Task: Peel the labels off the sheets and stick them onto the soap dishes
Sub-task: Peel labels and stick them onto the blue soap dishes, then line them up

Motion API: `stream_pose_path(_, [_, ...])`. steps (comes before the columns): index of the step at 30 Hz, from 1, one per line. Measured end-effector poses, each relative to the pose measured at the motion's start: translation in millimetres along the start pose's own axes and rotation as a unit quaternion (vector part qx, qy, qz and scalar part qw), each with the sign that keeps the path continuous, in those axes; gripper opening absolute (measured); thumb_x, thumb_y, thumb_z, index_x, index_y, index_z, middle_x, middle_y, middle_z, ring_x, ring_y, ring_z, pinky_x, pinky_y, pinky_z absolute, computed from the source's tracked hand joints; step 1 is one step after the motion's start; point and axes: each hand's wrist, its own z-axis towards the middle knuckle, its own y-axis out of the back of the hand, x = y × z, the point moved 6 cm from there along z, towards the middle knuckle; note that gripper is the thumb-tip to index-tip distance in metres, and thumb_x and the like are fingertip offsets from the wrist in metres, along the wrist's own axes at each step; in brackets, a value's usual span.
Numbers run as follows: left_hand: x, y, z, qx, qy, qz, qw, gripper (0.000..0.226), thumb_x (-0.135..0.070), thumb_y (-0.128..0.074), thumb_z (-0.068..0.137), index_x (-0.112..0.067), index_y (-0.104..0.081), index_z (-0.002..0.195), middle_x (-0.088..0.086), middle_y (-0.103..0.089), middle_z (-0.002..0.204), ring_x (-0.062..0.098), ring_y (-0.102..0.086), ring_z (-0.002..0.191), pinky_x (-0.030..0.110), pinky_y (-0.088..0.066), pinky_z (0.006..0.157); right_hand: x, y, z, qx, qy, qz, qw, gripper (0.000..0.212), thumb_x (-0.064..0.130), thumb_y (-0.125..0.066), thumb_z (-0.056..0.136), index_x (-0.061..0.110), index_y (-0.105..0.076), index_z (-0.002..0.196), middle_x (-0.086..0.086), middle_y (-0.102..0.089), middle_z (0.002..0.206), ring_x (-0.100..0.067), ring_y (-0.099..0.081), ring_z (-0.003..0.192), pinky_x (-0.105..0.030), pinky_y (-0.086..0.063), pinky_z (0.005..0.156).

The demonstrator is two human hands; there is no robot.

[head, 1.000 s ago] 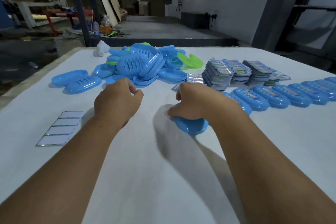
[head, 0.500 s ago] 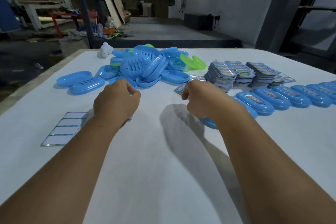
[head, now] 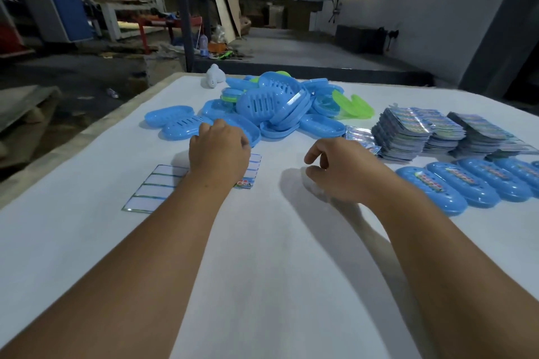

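Note:
My left hand point(head: 218, 154) reaches over a partly used label sheet point(head: 253, 172), and its fingertips touch a plain blue soap dish point(head: 250, 130) at the front of the pile of dishes point(head: 277, 102). Whether it grips the dish is hidden. My right hand point(head: 338, 169) hovers just over the white table with curled, spread fingers and nothing in them. To its right lies a row of labelled blue soap dishes point(head: 431, 188). Stacks of label sheets point(head: 408, 131) stand behind that row.
An empty backing sheet point(head: 154, 186) lies left of my left arm. Two loose blue dishes point(head: 172, 122) sit at the pile's left, green dishes point(head: 354, 108) at its right, a white object point(head: 214, 76) behind. The table's left edge point(head: 87, 134) runs diagonally.
My right hand has set the blue dish it held at the near end of the labelled row, let go and drawn back. My left hand has moved forward to the pile.

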Motion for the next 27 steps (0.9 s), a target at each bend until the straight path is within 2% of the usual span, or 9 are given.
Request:
stream_pose_path(5, [-5,0,1,-0.013,-0.028,0.011,0.999,0.017,-0.037,-0.056,0.097,-0.027,-0.07,0.098,0.0,-0.06,0.108,0.027,-0.049,0.109,0.034,-0.034,0.08,1,-1,1,-0.01,0.018,0.014,1.0,0.018,0.032,-0.064,0.093,0.028,-0.066,0.111,0.016,-0.058,0.083,0.002,-0.047,0.071,-0.015,-0.031,0.058])
stream_pose_path(9, [-8,8,2,-0.051,-0.037,-0.021,0.998,0.011,-0.029,-0.054,0.099,-0.022,-0.062,0.096,0.0,-0.065,0.101,0.025,-0.051,0.1,0.035,-0.033,0.077,5,-1,2,-0.021,0.024,0.028,0.999,0.02,0.03,-0.063,0.095,0.026,-0.067,0.114,0.016,-0.058,0.085,-0.002,-0.049,0.074,-0.017,-0.034,0.06])
stream_pose_path(11, [-9,17,1,-0.105,-0.037,-0.087,0.99,0.012,-0.028,-0.052,0.101,-0.018,-0.058,0.098,0.003,-0.066,0.094,0.024,-0.053,0.09,0.038,-0.038,0.074,7,2,1,-0.039,0.028,0.034,0.998,0.024,0.03,-0.063,0.096,0.027,-0.066,0.119,0.014,-0.058,0.092,-0.008,-0.051,0.08,-0.026,-0.035,0.065])
stream_pose_path(13, [-10,26,0,-0.138,-0.031,-0.209,0.968,0.015,-0.028,-0.052,0.102,-0.015,-0.058,0.099,0.001,-0.066,0.091,0.021,-0.057,0.084,0.036,-0.045,0.072,9,6,1,-0.067,0.035,0.041,0.996,0.03,0.031,-0.064,0.096,0.028,-0.062,0.126,0.01,-0.058,0.101,-0.012,-0.051,0.085,-0.027,-0.035,0.074])
stream_pose_path(17, [-13,23,2,-0.081,0.044,-0.466,0.88,0.014,-0.031,-0.057,0.1,-0.017,-0.06,0.098,-0.011,-0.065,0.087,0.004,-0.063,0.08,0.011,-0.047,0.067,4,18,-1,-0.145,0.033,0.104,0.983,0.048,0.038,-0.072,0.09,0.031,-0.055,0.135,0.007,-0.058,0.118,-0.011,-0.055,0.094,-0.029,-0.043,0.085])
stream_pose_path(19, [-19,12,2,-0.01,0.103,-0.566,0.818,0.019,-0.029,-0.058,0.1,-0.013,-0.067,0.101,-0.007,-0.07,0.083,0.004,-0.067,0.074,0.016,-0.05,0.065,2,23,-3,-0.174,0.036,0.15,0.973,0.059,0.042,-0.077,0.086,0.033,-0.052,0.139,0.008,-0.057,0.128,-0.011,-0.057,0.105,-0.033,-0.046,0.095])
stream_pose_path(22, [-35,-2,-7,0.097,0.159,-0.687,0.702,0.019,-0.025,-0.058,0.101,-0.011,-0.07,0.097,-0.004,-0.072,0.072,0.003,-0.064,0.061,0.02,-0.049,0.056,5,21,-4,-0.162,0.059,0.184,0.968,0.077,0.049,-0.081,0.079,0.037,-0.044,0.146,0.013,-0.052,0.144,-0.008,-0.05,0.126,-0.032,-0.042,0.105])
stream_pose_path(25, [-47,-9,-19,0.166,0.193,-0.755,0.605,0.012,-0.021,-0.059,0.1,-0.012,-0.067,0.099,0.001,-0.076,0.079,0.008,-0.067,0.066,0.02,-0.051,0.056,7,17,-1,-0.143,0.068,0.161,0.974,0.081,0.054,-0.083,0.075,0.04,-0.043,0.144,0.02,-0.053,0.128,-0.005,-0.051,0.113,-0.023,-0.041,0.092])
stream_pose_path(27, [-50,-10,-23,0.188,0.206,-0.768,0.577,0.01,-0.019,-0.06,0.099,-0.012,-0.066,0.101,0.002,-0.076,0.08,0.009,-0.069,0.067,0.02,-0.053,0.058,6,17,1,-0.142,0.061,0.15,0.977,0.081,0.053,-0.086,0.072,0.039,-0.046,0.142,0.02,-0.054,0.116,-0.005,-0.054,0.102,-0.018,-0.039,0.081])
